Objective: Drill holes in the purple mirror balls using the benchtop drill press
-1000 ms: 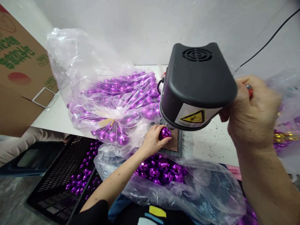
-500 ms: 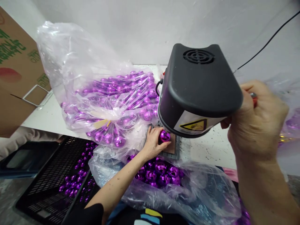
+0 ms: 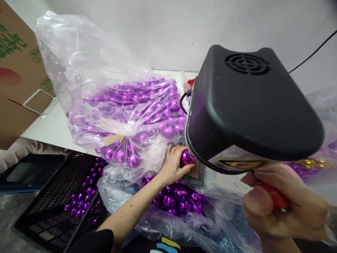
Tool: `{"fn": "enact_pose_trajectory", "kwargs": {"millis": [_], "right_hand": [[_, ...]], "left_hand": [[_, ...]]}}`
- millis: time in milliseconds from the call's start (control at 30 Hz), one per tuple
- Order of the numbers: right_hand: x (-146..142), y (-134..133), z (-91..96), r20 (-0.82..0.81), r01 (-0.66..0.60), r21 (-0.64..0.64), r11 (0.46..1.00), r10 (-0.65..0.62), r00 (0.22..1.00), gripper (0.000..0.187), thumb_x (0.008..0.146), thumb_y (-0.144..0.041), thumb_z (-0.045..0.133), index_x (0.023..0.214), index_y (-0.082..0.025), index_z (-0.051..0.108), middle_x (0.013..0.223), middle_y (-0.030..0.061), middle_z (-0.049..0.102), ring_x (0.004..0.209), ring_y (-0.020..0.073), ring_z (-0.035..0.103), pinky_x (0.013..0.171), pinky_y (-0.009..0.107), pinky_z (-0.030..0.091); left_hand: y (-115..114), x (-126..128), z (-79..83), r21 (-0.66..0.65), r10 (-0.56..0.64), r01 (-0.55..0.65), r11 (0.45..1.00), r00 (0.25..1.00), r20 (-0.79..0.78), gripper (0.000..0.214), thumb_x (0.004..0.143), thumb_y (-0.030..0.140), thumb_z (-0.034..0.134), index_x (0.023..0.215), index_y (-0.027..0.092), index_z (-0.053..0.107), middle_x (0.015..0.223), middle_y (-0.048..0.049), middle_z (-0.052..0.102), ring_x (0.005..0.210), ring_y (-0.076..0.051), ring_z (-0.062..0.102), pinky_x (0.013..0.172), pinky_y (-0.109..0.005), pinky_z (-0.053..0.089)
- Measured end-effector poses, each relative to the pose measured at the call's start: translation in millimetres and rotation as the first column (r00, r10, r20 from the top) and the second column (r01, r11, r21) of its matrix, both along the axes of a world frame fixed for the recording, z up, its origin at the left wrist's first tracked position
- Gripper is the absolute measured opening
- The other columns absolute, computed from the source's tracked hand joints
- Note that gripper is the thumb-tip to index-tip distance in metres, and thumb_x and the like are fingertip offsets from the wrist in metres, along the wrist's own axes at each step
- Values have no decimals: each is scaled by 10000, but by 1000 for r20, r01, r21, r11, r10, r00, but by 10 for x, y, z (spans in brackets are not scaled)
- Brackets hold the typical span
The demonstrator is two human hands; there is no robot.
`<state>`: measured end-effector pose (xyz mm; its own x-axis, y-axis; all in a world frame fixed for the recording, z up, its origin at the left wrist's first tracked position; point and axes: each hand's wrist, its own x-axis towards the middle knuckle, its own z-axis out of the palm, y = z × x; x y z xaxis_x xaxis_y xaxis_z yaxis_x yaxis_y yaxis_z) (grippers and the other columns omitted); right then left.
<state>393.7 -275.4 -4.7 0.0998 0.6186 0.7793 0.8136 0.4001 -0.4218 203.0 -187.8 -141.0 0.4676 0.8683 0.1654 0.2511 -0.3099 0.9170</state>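
Note:
My left hand (image 3: pixel 172 165) pinches a purple mirrored ball (image 3: pixel 186 157) and holds it on the small brown pad (image 3: pixel 195 172) under a black machine head (image 3: pixel 250 105). My right hand (image 3: pixel 284 207) is wrapped round the machine's red lever handle (image 3: pixel 273 198), low at the right and near the camera. A clear bag of purple mirrored balls (image 3: pixel 181 200) lies in front of the pad, just below my left wrist.
A large clear bag full of shiny purple balls (image 3: pixel 126 112) sits on the white table (image 3: pixel 50 126) to the left of the machine. A black plastic crate (image 3: pixel 65 200) with purple balls stands lower left. A cardboard box (image 3: pixel 18 70) is at far left. A black cable (image 3: pixel 313 52) runs along the wall.
My right hand has pulled the red handle down and toward the camera, and the machine head now fills more of the view. My left hand still holds the ball on the pad.

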Motion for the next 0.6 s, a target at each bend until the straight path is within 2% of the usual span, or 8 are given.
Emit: {"fn": "enact_pose_trajectory", "kwargs": {"millis": [167,333,467,600], "right_hand": [[41,-65,-197,128,-21,78,997,11,992,80,777,-204,639,851,-174,646,737,41,627,716,182,621,641,356,550],[43,-96,-356,112,0,104,995,-12,994,122,801,-208,634,914,-191,675,774,41,642,807,192,636,732,371,554],[40,-90,-350,147,-25,96,995,10,989,114,803,-217,646,900,-161,667,794,46,641,827,183,637,749,361,550],[22,-58,-277,177,-43,77,996,28,984,65,823,-223,610,861,-183,644,793,44,626,791,166,626,726,346,557]], "left_hand": [[-11,-1,32,-9,3,-3,1000,1000,0,524,772,324,785,1248,245,580,1212,-106,658,1251,-337,555,1160,-621,335],[-26,-7,54,-17,1,-1,1000,1000,8,513,792,376,760,1253,251,574,1225,-92,655,1259,-324,546,1175,-601,330],[-22,-9,57,-11,-7,8,1000,1000,15,500,817,408,736,1257,245,563,1225,-97,651,1253,-313,550,1175,-595,336],[-13,-10,70,-5,-7,7,1000,1000,-10,490,826,405,730,1254,244,556,1222,-97,655,1254,-310,552,1178,-604,328]]}}
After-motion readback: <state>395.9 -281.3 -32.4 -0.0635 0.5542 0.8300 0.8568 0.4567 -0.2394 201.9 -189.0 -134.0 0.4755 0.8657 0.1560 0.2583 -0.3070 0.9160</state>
